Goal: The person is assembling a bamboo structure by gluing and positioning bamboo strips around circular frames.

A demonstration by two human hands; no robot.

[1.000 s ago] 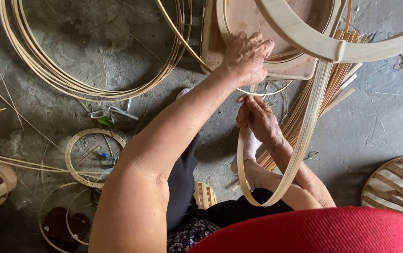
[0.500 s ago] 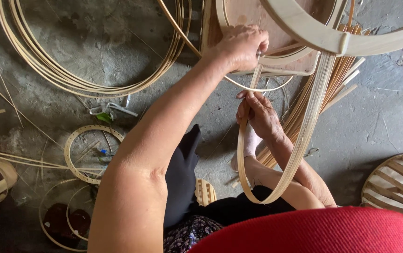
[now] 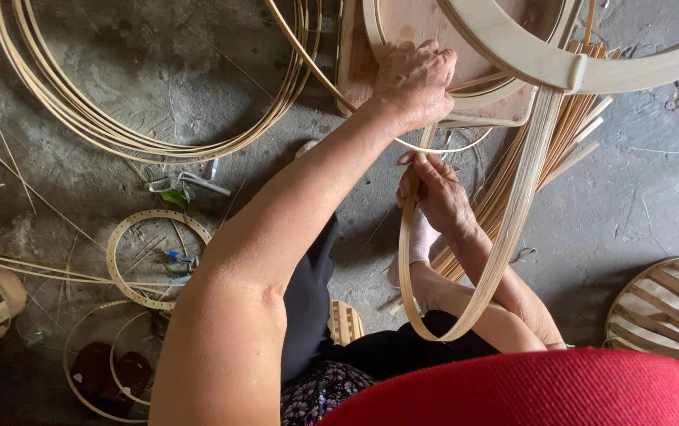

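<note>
Our left hand (image 3: 412, 79) is up at the top, fingers curled down and closed over the rim of the round wooden frame (image 3: 505, 43) where it sits on a wooden board (image 3: 353, 55). Our right hand (image 3: 434, 189) is lower, pinching one end of the bent bamboo strip (image 3: 505, 237) between thumb and fingers. That strip runs down from the frame, loops round near our knee and comes back up into the right hand, so it is bowed into a tight U and clearly under spring.

Here is the risk as we judge it: the grip on that free end is a fingertip grip, and if it slackens the strip could whip open and flick away from the frame. Bend it tighter at the bottom of the loop and the bamboo could kink or split there. The left hand is all that steadies the frame; ease off and it may skid on the board.

Around us on the concrete floor (image 3: 639, 205): coiled bamboo hoops (image 3: 119, 134) at upper left, a perforated ring (image 3: 123, 237) just beside our left arm, a bundle of slats (image 3: 568, 134) under the frame, and a slatted basket lid (image 3: 671, 308) at far right.
</note>
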